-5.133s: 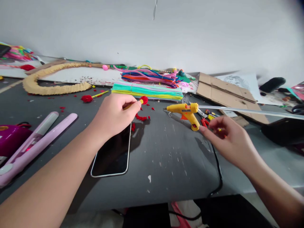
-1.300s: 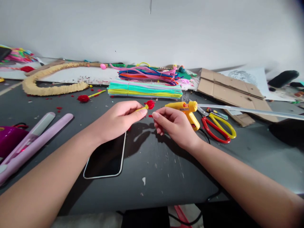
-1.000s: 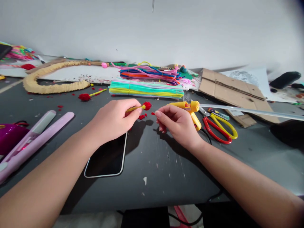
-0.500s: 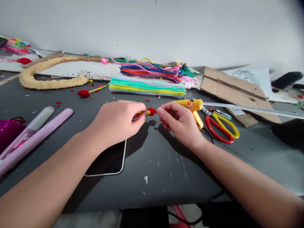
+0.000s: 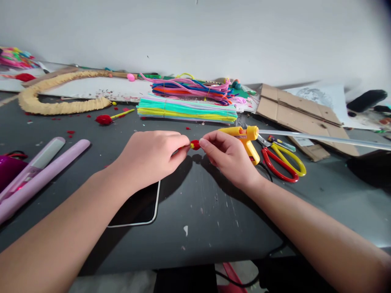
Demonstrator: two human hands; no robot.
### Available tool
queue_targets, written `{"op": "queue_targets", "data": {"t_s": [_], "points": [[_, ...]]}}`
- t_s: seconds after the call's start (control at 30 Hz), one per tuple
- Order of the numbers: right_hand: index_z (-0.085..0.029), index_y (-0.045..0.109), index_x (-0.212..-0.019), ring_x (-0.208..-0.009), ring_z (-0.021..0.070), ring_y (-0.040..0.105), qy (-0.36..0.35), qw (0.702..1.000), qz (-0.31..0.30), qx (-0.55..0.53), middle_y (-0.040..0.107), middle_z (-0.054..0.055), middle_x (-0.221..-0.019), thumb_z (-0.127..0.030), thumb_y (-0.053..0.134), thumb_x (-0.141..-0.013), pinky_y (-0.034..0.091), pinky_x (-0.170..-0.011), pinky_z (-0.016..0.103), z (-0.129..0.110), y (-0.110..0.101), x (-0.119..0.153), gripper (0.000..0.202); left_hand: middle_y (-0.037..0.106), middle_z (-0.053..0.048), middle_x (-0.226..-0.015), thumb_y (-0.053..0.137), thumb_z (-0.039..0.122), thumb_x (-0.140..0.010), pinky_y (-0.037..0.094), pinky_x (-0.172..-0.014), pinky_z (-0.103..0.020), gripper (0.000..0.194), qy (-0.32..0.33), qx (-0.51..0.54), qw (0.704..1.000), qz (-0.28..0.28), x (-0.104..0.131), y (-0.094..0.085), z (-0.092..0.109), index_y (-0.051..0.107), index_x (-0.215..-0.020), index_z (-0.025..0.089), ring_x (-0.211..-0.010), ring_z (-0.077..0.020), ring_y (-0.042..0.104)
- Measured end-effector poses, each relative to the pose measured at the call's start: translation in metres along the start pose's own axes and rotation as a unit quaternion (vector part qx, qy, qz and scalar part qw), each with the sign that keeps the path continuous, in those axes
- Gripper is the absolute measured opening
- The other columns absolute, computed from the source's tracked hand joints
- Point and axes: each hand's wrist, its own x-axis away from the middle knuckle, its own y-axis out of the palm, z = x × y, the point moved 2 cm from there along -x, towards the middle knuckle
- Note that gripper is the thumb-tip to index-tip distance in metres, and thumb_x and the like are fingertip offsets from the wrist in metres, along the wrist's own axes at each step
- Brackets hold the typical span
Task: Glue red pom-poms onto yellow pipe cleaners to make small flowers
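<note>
Over from the glue gun (image 5: 252, 133) swung the right hand (image 5: 232, 159), fingertips pinching the tip of the red bud (image 5: 196, 145) at mid-frame! Left hand (image 5: 152, 152) gripped its base; petal-fixing, seemingly, and the next move wanted light, steady pressure.

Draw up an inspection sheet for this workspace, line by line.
Surface: dark grey tabletop, scuffed, red scraps scattered.
Things in use: small red fuzzy bud with yellow base; yellow plastic glue gun, clear stick inserted.
Clutter: scissors with red and yellow handles, black-screened phone, lilac straightener.
Hands: left hand pinches the bud's base; right hand meets its tip, grip unclear.
Cables: black cable near the front edge.
Surroundings: pale wall; people: nothing seen.
</note>
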Motion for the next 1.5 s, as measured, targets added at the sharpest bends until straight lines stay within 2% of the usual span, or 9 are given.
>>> {"op": "queue_targets", "data": {"t_s": [0.7, 1.5], "points": [[-0.017, 0.068, -0.087, -0.067, 0.0128, 0.054, 0.013, 0.999, 0.02, 0.034, 0.065, 0.003, -0.077, -0.052, 0.076, -0.084, 0.04, -0.054, 0.026, 0.0013, -0.0009, -0.0004, 0.036, 0.074, -0.002, -0.086, 0.049, 0.031, -0.096, 0.032, -0.059, -0.029, 0.026, 0.013, 0.001, 1.0, 0.005, 0.0002, 0.0008, 0.002, 0.073, -0.091, 0.025, -0.078, -0.0178, 0.066], [-0.016, 0.069, -0.08, -0.061, 0.0098, 0.048, 0.053, 0.997, 0.028, 0.052, 0.062, -0.001, -0.07, -0.048, 0.078, -0.081, 0.037, -0.055, 0.026, -0.0018, -0.0015, -0.0006, 0.033, 0.074, -0.001, -0.086, 0.048, 0.028, -0.097, 0.03, -0.057, -0.029, 0.027, 0.041, -0.022, 0.999, 0.024, 0.0012, 0.0028, 0.0015, 0.074, -0.091, 0.024, -0.075, -0.017, 0.066]]}}
